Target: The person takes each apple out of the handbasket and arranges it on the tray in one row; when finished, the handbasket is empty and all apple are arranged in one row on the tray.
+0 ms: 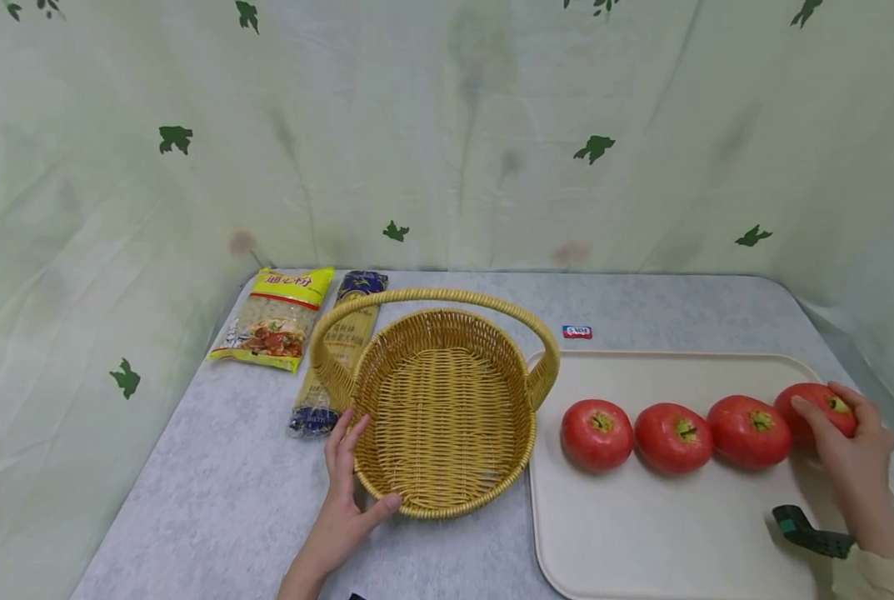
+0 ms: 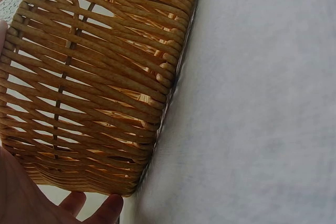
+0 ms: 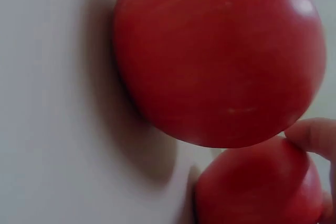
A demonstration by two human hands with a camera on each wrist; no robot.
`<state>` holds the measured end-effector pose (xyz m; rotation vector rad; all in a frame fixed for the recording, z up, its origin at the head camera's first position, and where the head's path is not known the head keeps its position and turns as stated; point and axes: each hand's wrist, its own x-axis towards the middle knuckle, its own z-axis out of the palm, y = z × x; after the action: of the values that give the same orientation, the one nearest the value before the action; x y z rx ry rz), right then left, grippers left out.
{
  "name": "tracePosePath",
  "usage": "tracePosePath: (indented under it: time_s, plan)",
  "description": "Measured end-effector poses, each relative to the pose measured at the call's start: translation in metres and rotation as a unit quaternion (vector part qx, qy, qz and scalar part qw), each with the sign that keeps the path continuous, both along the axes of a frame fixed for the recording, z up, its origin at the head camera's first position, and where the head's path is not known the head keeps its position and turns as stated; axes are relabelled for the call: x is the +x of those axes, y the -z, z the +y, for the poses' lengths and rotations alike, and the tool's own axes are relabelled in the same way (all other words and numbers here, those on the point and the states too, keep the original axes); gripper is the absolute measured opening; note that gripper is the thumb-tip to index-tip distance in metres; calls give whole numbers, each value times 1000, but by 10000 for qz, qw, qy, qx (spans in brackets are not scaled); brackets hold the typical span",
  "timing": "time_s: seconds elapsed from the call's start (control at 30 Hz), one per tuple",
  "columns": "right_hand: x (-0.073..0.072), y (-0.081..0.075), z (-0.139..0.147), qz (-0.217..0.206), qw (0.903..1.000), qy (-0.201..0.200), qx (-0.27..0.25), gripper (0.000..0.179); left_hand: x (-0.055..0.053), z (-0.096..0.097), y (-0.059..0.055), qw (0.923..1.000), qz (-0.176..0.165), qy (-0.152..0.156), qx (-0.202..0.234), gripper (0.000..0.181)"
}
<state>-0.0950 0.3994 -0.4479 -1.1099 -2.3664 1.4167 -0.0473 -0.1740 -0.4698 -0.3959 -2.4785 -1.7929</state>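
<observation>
A round golden wicker basket (image 1: 447, 433) with a tall arched handle stands on the table, and its inside shows bare weave. My left hand (image 1: 342, 508) holds its near left rim, fingers over the left edge and thumb at the front. In the left wrist view, its fingertips (image 2: 107, 208) lie against the woven side. Several red apples sit in a row on a cream tray (image 1: 664, 533). With thumb and fingers, my right hand (image 1: 859, 450) grips the rightmost apple (image 1: 806, 404). In the right wrist view, the neighbouring apple (image 3: 220, 56) looms large beside it.
Behind the basket's left side lie a yellow pasta bag (image 1: 274, 321) and a long spaghetti pack (image 1: 352, 333), partly covered by the handle. A small red, white and blue packet (image 1: 577, 332) rests beyond the tray. A leaf-patterned cloth (image 1: 454, 150) hangs along the back.
</observation>
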Motion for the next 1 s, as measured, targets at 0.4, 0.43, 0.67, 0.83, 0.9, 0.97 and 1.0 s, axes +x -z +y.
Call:
tracePosePath:
  time_s: [0.4, 0.43, 0.67, 0.83, 0.9, 0.97, 1.0]
  plan:
    - [-1, -3, -1, -244, 9994, -85, 226, 73, 1, 0, -1, 10000, -55, -43, -28, 96]
    - [-1, -4, -1, -247, 9993, -100, 249, 73, 1, 0, -2, 10000, -59, -48, -31, 96]
    - [2, -6, -4, -286, 9988, -143, 358, 74, 2, 1, -3, 9999, -32, -86, -54, 96]
    - [2, -4, -4, -245, 9988, -152, 386, 75, 3, 1, -3, 9999, 16, -98, -62, 96]
    - [1, -4, -4, -237, 9989, -132, 394, 75, 3, 1, -3, 9999, -5, -91, -64, 96]
    - [1, -4, -4, -225, 9988, -122, 418, 75, 2, 1, -3, 9999, -38, -80, -55, 95]
    - [1, -4, -4, -224, 9988, -129, 421, 75, 2, 1, -3, 9999, -58, -71, -51, 95]
